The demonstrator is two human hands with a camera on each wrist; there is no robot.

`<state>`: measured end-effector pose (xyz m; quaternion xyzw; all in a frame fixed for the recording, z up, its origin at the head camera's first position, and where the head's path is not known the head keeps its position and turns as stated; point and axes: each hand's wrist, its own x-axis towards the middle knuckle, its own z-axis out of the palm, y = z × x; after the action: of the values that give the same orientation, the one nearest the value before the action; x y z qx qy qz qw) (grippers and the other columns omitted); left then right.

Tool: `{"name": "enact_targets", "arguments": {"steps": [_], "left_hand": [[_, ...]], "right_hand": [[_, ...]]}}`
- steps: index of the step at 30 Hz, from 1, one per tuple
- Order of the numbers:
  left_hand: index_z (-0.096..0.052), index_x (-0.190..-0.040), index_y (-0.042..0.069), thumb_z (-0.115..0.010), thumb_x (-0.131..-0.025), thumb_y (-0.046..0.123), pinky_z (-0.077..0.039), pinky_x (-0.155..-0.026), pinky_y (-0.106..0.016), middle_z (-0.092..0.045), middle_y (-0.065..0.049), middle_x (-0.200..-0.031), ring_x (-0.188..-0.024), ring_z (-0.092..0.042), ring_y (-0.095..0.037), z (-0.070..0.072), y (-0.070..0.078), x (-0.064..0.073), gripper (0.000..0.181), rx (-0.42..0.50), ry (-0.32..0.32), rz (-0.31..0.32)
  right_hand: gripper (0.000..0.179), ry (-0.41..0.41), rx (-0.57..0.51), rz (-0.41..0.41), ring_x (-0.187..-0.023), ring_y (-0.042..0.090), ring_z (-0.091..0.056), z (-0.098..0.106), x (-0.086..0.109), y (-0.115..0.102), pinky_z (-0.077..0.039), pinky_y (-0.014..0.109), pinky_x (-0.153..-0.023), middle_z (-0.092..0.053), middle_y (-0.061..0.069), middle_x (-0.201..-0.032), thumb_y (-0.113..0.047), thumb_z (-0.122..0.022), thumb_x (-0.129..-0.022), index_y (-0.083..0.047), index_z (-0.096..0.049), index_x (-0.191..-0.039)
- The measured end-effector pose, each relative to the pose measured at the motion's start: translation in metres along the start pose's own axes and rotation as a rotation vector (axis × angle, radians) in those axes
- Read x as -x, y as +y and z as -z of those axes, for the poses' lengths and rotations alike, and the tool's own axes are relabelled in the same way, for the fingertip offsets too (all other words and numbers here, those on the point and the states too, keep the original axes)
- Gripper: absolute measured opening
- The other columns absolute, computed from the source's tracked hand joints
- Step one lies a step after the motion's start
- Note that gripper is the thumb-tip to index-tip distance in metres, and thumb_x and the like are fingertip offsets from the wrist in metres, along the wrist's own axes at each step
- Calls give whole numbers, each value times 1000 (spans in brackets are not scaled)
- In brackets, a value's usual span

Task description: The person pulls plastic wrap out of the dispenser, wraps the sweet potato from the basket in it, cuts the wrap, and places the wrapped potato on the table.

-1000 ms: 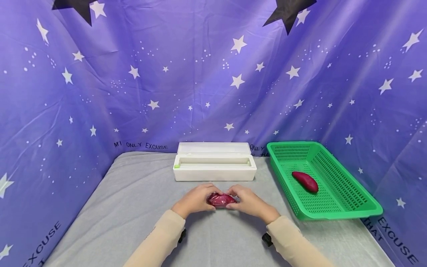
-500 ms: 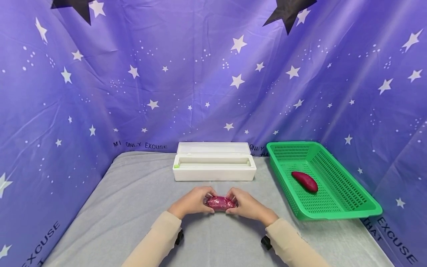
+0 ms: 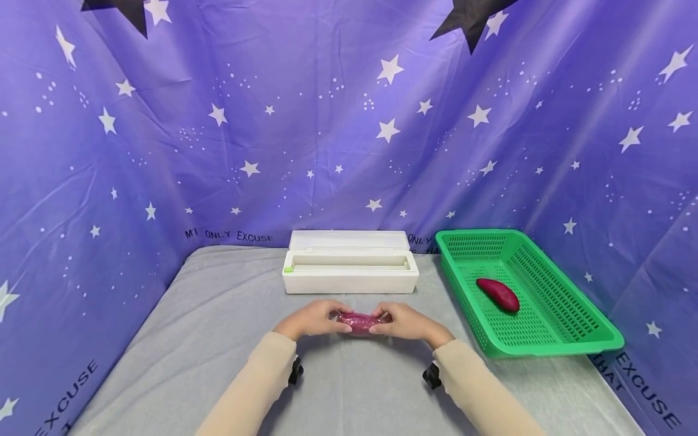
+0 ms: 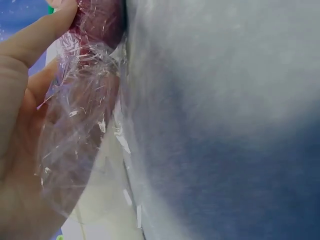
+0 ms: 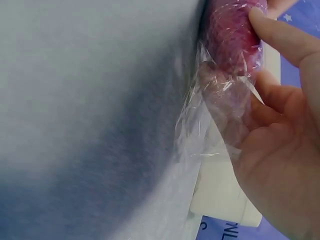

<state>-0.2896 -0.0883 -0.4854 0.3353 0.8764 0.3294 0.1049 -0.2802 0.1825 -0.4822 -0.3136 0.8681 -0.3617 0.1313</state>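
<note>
A red-purple sweet potato (image 3: 360, 324), wrapped in clear cling film, lies crosswise between both hands over the grey cloth. My left hand (image 3: 313, 318) holds its left end, thumb on the near side and fingers behind. At the right end, my right hand (image 3: 409, 321) grips it in the same way. Loose cling film (image 4: 70, 135) trails past the sweet potato's end across the palm in the left wrist view. The right wrist view shows another crumpled tail of film (image 5: 187, 135) hanging beside the fingers. Parts of the far fingers are hidden behind the wrapped sweet potato.
Behind the hands stands a white cling film box (image 3: 351, 283), its lid (image 3: 349, 240) raised and a green slider (image 3: 288, 270) at the left. A green perforated basket (image 3: 551, 350) on the right holds an unwrapped sweet potato (image 3: 498, 295). Starry purple curtains (image 3: 327, 121) surround the table.
The wrapped sweet potato has been turned between the hands, shifting slightly nearer the person and then back. The fingers have regripped at its ends. Box and basket stay put.
</note>
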Motion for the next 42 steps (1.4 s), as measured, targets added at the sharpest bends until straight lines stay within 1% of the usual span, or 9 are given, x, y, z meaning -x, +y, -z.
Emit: {"name": "enact_targets", "arguments": {"steps": [6,10,12,19,25,28,33,37,42], "left_hand": [[-65,-134,13,-68,-95,40,-49,-95,-42,-66,-5,-128,-102,-61,-15,8,-3,-8,47,81,-80,128],[-65,-134,12,-66,-96,39,-48,-96,-42,-66,-5,-128,-104,-60,-15,13,-5,-13,46,127,-94,151],[-65,-134,13,-65,-97,39,-48,-95,-42,-66,-4,-127,-105,-60,-17,14,-6,-14,45,147,-89,158],[-68,-129,18,-62,-100,36,-45,-101,-46,-64,-3,-129,-118,-58,-23,14,-11,-20,34,145,-13,128],[-71,-125,13,-60,-102,30,-44,-104,-46,-67,-6,-126,-119,-59,-25,11,-13,-28,31,111,44,74],[-72,-119,11,-61,-102,27,-48,-99,-43,-70,-5,-118,-111,-63,-23,9,-13,-32,26,92,99,50],[-74,-109,9,-63,-100,21,-53,-87,-36,-72,-3,-103,-95,-65,-18,4,-15,-36,19,52,188,29],[-75,-107,9,-63,-100,23,-52,-83,-34,-72,0,-97,-90,-63,-14,1,-17,-36,19,35,207,41],[-75,-109,9,-64,-100,22,-53,-87,-36,-73,-1,-102,-95,-65,-16,3,-15,-35,20,10,207,46]], "right_hand": [[31,-5,17,-58,-66,13,-57,9,-7,3,-49,27,-57,-67,0,-91,-28,-68,-95,-3,-70,-112],[36,-18,-13,-123,-63,16,-57,13,-9,3,-47,28,-52,-67,-1,-90,-31,-64,-98,-1,-70,-118],[38,-25,-17,-143,-67,17,-58,14,-10,4,-49,29,-57,-69,1,-92,-34,-62,-99,-2,-70,-119],[39,-14,27,-164,-87,20,-62,16,-16,11,-52,41,-78,-70,7,-103,-37,-55,-103,-4,-71,-117],[32,44,-37,-21,-111,33,-61,15,-20,14,-48,52,-95,-65,15,-124,-20,-53,-105,-5,-62,-132],[28,80,-58,9,-119,33,-58,14,-23,12,-45,54,-100,-64,11,-130,-14,-54,-104,-11,-64,-130],[24,111,-12,-23,-116,26,-60,13,-26,11,-45,50,-101,-67,3,-124,-19,-54,-104,-17,-70,-123],[29,74,-38,-43,-110,22,-62,13,-27,11,-47,46,-98,-69,2,-119,-26,-58,-103,-14,-68,-127],[31,46,-60,-45,-103,18,-62,13,-29,9,-49,41,-92,-70,0,-112,-27,-60,-102,-12,-67,-127]]}}
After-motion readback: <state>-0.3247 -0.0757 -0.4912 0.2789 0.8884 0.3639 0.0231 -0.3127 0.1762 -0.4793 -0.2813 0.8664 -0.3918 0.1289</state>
